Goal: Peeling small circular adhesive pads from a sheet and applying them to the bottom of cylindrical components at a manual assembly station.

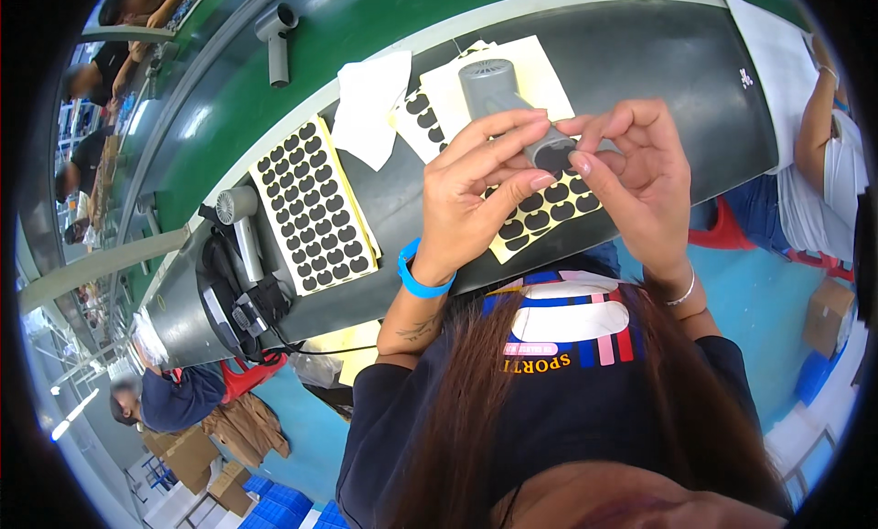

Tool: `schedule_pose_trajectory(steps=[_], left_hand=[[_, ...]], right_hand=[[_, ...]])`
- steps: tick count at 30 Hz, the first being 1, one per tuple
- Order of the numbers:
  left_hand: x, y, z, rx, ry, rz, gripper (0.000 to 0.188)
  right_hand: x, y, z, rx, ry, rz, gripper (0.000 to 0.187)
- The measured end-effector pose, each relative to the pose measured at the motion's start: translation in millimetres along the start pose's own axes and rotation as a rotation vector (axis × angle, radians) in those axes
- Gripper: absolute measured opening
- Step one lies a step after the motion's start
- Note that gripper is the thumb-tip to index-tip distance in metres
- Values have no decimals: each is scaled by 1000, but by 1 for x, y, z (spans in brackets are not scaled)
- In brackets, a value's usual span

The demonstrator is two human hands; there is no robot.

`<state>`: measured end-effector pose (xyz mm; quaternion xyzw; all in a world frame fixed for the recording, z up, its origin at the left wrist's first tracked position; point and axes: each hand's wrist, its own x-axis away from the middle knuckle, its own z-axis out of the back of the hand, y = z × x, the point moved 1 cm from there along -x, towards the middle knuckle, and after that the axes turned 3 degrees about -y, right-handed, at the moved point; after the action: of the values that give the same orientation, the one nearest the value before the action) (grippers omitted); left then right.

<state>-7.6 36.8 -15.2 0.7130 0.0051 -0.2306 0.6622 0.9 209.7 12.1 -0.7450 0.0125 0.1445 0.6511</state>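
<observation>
A grey hair dryer (487, 79) is held over the bench, its vented head away from me and its handle end toward me. My left hand (480, 177) is closed round the handle. At the handle's dark end face (553, 154), my right hand (640, 168) has thumb and forefinger bent in a pinch at the rim. Whether a sticker or anything else is between those fingertips cannot be made out. Beneath my hands lies a yellowish sheet of black round stickers (519, 227), partly covered by them.
Another sticker sheet (322, 220) lies left, near a white paper (373, 104). Beyond it stand a second hair dryer (243, 227) and a black corded device (242, 309). A third hair dryer (277, 49) rests on the green belt (338, 21). Co-workers sit left and right.
</observation>
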Motion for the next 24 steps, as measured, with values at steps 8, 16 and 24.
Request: schedule_pose_trajectory(steps=[8,16,24], left_hand=[[0,0,1,30,-13,19,41],[0,1,0,32,-3,26,40],[0,1,1,13,-13,14,36]], right_hand=[[0,-2,1,-29,-10,-33,28],[-1,-3,1,-14,-11,-27,29],[0,-4,1,5,-16,-42,28]])
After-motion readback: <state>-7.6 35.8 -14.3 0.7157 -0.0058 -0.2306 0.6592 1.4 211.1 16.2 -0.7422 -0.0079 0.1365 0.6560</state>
